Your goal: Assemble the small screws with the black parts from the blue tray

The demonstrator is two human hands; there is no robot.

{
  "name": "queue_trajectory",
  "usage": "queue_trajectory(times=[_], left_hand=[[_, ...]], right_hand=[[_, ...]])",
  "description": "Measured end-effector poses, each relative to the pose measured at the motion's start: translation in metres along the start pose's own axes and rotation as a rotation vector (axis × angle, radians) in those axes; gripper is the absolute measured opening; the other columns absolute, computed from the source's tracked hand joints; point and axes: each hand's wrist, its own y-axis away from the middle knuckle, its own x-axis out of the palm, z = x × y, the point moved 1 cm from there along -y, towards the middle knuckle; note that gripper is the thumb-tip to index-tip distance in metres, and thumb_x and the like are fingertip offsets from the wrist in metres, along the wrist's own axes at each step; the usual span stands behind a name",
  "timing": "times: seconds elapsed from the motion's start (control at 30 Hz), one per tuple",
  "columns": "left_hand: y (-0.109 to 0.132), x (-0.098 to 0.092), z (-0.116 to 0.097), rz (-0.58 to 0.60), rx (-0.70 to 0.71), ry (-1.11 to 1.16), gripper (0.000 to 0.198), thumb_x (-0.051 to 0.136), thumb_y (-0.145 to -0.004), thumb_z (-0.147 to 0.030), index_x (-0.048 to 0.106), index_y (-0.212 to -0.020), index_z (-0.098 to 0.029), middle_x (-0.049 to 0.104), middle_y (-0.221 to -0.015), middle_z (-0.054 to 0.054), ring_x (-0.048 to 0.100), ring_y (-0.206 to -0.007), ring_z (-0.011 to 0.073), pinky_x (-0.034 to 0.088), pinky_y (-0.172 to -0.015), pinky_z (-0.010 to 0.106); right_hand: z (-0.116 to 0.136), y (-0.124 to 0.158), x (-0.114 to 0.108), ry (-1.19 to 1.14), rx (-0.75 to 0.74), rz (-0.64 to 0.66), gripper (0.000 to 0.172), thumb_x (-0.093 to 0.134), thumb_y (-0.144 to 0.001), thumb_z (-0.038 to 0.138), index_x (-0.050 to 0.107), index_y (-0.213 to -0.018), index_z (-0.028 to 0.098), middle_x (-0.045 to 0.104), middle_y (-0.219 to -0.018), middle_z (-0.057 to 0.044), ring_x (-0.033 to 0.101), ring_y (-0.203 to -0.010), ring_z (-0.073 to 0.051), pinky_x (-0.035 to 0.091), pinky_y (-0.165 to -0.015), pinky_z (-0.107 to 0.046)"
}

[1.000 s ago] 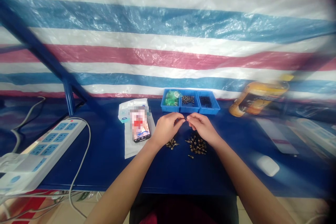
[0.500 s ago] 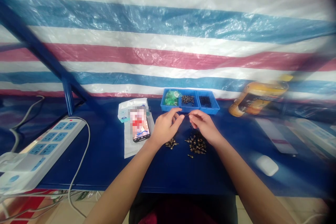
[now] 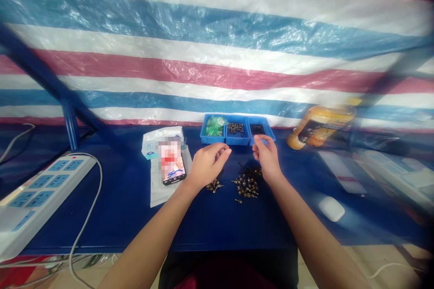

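Note:
My left hand [image 3: 207, 166] is held above the blue table, thumb and forefinger tips together; whatever they pinch is too small to make out. To its right, my right hand [image 3: 267, 159] has its fingers curled in at the front of a blue three-part tray [image 3: 237, 141], and its fingertips hide anything between them. Below the hands lies a pile of small brass-and-black screw-like parts [image 3: 247, 188], with thin dark pieces [image 3: 252, 170] behind it. A smaller cluster of the same parts [image 3: 213, 185] sits under my left wrist.
The tray holds a green plastic bag [image 3: 214, 125], small metal parts [image 3: 236, 128] and black pieces [image 3: 257, 128]. A phone [image 3: 172, 165] rests on white packaging at left, beside a power strip [image 3: 44, 194]. At right are an orange bottle [image 3: 318, 127] and a white case [image 3: 332, 209].
My hands have moved apart; before, their fingertips nearly met around a thin piece. The right hand is now raised towards the tray's right compartment. The view has shifted slightly to the right.

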Motion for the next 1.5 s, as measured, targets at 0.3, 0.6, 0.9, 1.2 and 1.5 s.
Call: queue_trajectory(times=[0.3, 0.6, 0.9, 1.2, 1.5], left_hand=[[-0.001, 0.007, 0.005, 0.013, -0.009, -0.094, 0.019, 0.054, -0.094, -0.036, 0.068, -0.100, -0.025, 0.072, -0.083, 0.000, 0.066, -0.072, 0.0166, 0.049, -0.071, 0.028], [0.003, 0.012, 0.010, 0.101, -0.023, -0.224, 0.017, 0.054, -0.093, -0.034, 0.068, -0.093, -0.026, 0.072, -0.087, 0.001, 0.067, -0.077, 0.0195, 0.045, -0.063, 0.028], [0.006, 0.016, 0.014, 0.170, -0.004, -0.267, 0.015, 0.055, -0.092, -0.035, 0.068, -0.091, -0.027, 0.072, -0.084, 0.001, 0.066, -0.075, 0.0200, 0.044, -0.061, 0.028], [0.004, 0.012, 0.008, 0.129, -0.008, -0.198, 0.014, 0.056, -0.092, -0.033, 0.068, -0.097, -0.028, 0.073, -0.089, 0.000, 0.067, -0.076, 0.0192, 0.045, -0.063, 0.028], [0.001, 0.008, 0.005, 0.103, -0.028, -0.097, 0.024, 0.047, -0.097, -0.036, 0.068, -0.092, -0.025, 0.071, -0.086, 0.001, 0.064, -0.077, 0.0175, 0.044, -0.069, 0.027]], right_hand=[[0.001, 0.013, -0.003, 0.901, -0.295, 0.453, 0.026, 0.065, -0.083, 0.050, 0.068, -0.093, 0.026, 0.065, -0.084, -0.002, 0.058, -0.080, -0.021, 0.039, -0.070, -0.033], [-0.003, 0.014, -0.003, 1.256, -0.392, 0.581, 0.014, 0.057, -0.092, 0.031, 0.069, -0.098, 0.027, 0.066, -0.098, -0.003, 0.062, -0.091, -0.021, 0.036, -0.072, -0.031], [-0.008, 0.015, 0.002, 1.238, -0.443, 0.615, 0.020, 0.049, -0.095, 0.020, 0.068, -0.102, 0.024, 0.067, -0.097, -0.006, 0.062, -0.095, -0.022, 0.038, -0.079, -0.032], [-0.007, 0.012, -0.001, 1.008, -0.465, 0.568, 0.026, 0.042, -0.098, 0.022, 0.068, -0.096, 0.024, 0.066, -0.098, -0.006, 0.062, -0.090, -0.020, 0.043, -0.080, -0.031], [0.007, 0.020, 0.007, 0.615, -0.421, 0.500, 0.021, 0.064, -0.087, 0.033, 0.061, -0.107, 0.026, 0.069, -0.086, -0.001, 0.064, -0.081, -0.020, 0.047, -0.075, -0.032]])
